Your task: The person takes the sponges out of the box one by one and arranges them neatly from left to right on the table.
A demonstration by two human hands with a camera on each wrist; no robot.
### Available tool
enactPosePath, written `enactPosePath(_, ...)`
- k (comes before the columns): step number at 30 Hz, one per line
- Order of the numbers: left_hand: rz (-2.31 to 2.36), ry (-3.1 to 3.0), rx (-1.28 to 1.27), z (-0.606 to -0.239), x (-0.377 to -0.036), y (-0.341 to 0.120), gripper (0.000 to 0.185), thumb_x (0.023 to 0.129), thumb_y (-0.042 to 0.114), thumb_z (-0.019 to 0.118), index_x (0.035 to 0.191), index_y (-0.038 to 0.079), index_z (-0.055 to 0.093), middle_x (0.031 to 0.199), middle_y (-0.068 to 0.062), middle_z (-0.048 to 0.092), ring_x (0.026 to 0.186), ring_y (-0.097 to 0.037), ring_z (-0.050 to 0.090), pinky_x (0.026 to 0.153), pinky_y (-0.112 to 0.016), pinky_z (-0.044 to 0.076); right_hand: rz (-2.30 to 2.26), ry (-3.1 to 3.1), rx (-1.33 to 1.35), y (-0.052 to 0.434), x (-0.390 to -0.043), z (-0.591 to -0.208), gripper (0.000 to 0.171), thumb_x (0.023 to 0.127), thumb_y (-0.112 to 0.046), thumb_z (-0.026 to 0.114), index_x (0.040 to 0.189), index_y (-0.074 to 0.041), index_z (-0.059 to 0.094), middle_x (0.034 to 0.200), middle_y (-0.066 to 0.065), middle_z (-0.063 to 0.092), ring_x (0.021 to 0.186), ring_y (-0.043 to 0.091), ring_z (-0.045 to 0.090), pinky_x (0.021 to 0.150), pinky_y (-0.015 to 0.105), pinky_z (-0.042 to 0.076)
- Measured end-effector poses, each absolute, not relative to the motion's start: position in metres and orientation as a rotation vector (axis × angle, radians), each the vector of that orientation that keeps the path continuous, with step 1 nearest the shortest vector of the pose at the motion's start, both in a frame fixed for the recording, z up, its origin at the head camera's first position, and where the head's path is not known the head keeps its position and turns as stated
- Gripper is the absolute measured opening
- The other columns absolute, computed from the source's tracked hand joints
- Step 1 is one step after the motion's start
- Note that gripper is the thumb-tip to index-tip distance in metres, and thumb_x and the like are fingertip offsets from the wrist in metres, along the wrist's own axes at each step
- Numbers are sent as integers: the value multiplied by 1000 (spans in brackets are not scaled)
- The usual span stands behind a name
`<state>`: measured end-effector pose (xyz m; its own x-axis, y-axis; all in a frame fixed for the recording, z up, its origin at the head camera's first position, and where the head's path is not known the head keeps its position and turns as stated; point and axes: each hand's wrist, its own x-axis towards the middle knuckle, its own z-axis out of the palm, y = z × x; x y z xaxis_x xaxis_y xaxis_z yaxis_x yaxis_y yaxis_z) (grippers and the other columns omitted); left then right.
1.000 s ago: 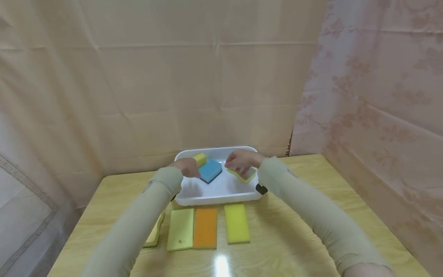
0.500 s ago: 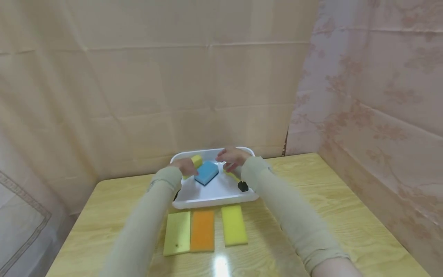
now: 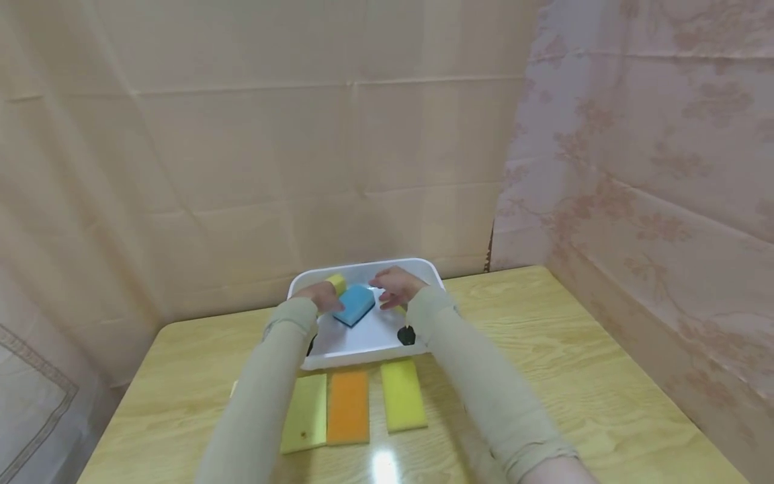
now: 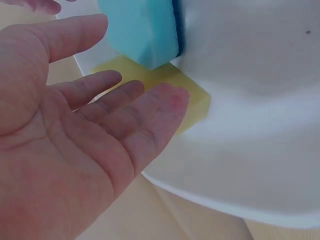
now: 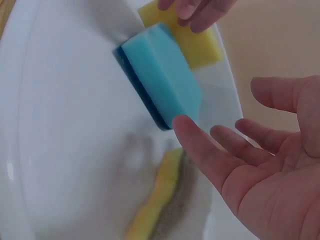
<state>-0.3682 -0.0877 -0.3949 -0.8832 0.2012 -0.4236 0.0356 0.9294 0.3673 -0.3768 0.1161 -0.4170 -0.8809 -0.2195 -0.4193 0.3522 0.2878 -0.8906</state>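
Observation:
A white tray point(image 3: 363, 360) holds a blue sponge point(image 3: 355, 305) with a dark underside, a yellow sponge point(image 3: 338, 283) behind it, and a yellow sponge with a grey side point(image 5: 167, 187), mostly hidden by my right hand in the head view. My left hand point(image 3: 322, 296) reaches in from the left, fingers extended over the yellow sponge; whether they touch it I cannot tell. On the blue sponge's other side, my right hand point(image 3: 399, 286) has its fingers spread and holds nothing. In the right wrist view its index fingertip point(image 5: 184, 125) is at the blue sponge's near end.
In front of the tray lie a pale yellow flat sponge point(image 3: 305, 413), an orange one point(image 3: 349, 408) and a bright yellow one point(image 3: 404, 396). Another pale piece is mostly hidden by my left sleeve point(image 3: 250, 403). Curtains point(image 3: 302, 168) hang behind the wooden table point(image 3: 544, 349).
My right hand has moved left from above the yellow-and-grey sponge towards the blue sponge. The left hand keeps near the yellow sponge. The head view has turned slightly right.

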Motion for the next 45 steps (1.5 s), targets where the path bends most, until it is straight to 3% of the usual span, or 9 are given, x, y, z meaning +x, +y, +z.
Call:
enactPosePath(5, 474, 2649, 193, -396, -371, -90, 40, 92, 25, 68, 121, -2, 62, 98, -10, 60, 93, -26, 55, 86, -40, 47, -1684, 2053, 195, 106, -378, -430, 61, 102, -17, 60, 154, 2, 33, 153, 28, 37, 112, 37, 62, 98, 44, 54)
enactPosePath(10, 480, 2682, 206, -396, -370, -89, 43, 90, 20, 67, 126, -3, 59, 103, -11, 60, 96, -26, 56, 93, -41, 48, -1707, 2031, 314, 100, -375, -441, 56, 98, -15, 66, 146, 1, 43, 144, 24, 49, 88, 28, 68, 97, 41, 54)
enactPosePath(14, 472, 2679, 233, -401, -371, -87, 39, 88, 18, 68, 121, -2, 62, 101, -10, 60, 94, -26, 56, 92, -39, 48, -1734, 2029, 359, 99, -373, -445, 37, 97, -14, 67, 129, 1, 55, 138, 21, 53, 88, 29, 68, 94, 40, 56)
enactPosePath(17, 469, 2677, 230, -406, -374, -86, 37, 86, 18, 69, 118, -1, 63, 100, -9, 60, 93, -25, 56, 91, -39, 48, -1748, 2017, 359, 96, -371, -445, 31, 98, -11, 66, 125, 2, 57, 139, 22, 51, 88, 29, 68, 95, 40, 55)
enactPosePath(23, 518, 2647, 247, -412, -377, -83, 36, 85, 19, 70, 114, -1, 64, 100, -9, 61, 92, -25, 56, 89, -39, 49, -1761, 1940, 400, 93, -365, -442, 55, 99, -3, 60, 149, 5, 40, 146, 24, 46, 109, 37, 65, 102, 42, 51)
enactPosePath(28, 576, 2625, 271, -414, -377, -85, 14, 86, 16, 68, 90, 5, 61, 83, -6, 58, 79, -23, 57, 67, -32, 49, -1754, 1962, 373, 89, -361, -440, 50, 97, 2, 60, 143, 8, 43, 142, 24, 50, 119, 40, 59, 102, 42, 51)
enactPosePath(32, 636, 2600, 223, -419, -374, -91, 15, 89, 12, 69, 81, 7, 57, 74, -4, 52, 68, -21, 55, 56, -27, 46, -1749, 1979, 350, 82, -358, -440, 53, 95, 5, 60, 144, 9, 42, 142, 26, 48, 121, 39, 57, 103, 41, 50)
enactPosePath(38, 617, 2603, 218, -426, -371, -97, 23, 85, 6, 74, 69, 6, 57, 59, -2, 49, 57, -17, 47, 55, -27, 39, -1727, 2021, 399, 74, -358, -446, 67, 93, 6, 63, 154, 3, 34, 145, 27, 45, 118, 39, 57, 98, 39, 54)
enactPosePath(45, 591, 2594, 224, -427, -376, -100, 24, 82, 5, 77, 68, 8, 58, 61, -3, 53, 59, -17, 49, 54, -27, 40, -1696, 2037, 387, 71, -362, -447, 71, 94, 8, 62, 157, -1, 29, 147, 29, 41, 102, 35, 64, 93, 36, 57)
